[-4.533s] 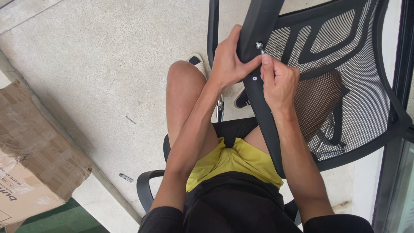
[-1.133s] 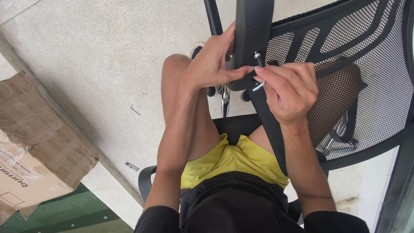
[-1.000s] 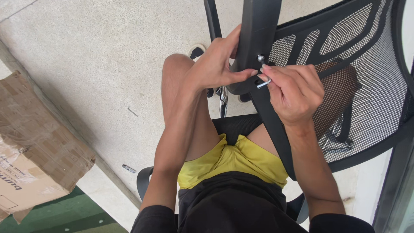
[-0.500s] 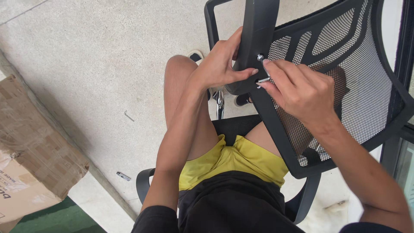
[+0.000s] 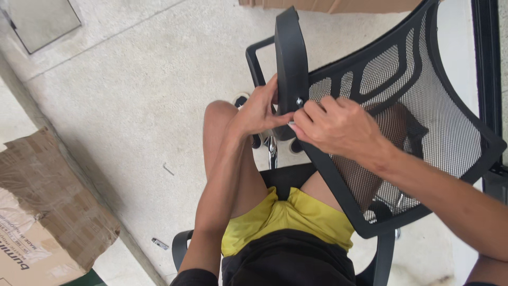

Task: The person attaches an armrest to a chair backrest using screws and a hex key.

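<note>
Step in hand, as judged: fastening the black armrest (image 5: 290,69) to the mesh chair back (image 5: 407,100), which is propped across the lap above the seat (image 5: 288,177).

Armrest is gripped at its lower end by the left hand (image 5: 259,108), fingers wrapped round it. Right hand (image 5: 338,127) is closed in a pinch on a small metal tool (image 5: 292,123), tip just below the screw (image 5: 299,100). Tool type can't be told; mostly hidden.

Next move is judged to call for the tool tip being seated squarely in the screw, armrest kept flush to the frame. A loose screw (image 5: 168,169) lies on the concrete floor (image 5: 132,95), flattened cardboard (image 5: 47,206) well apart.
</note>
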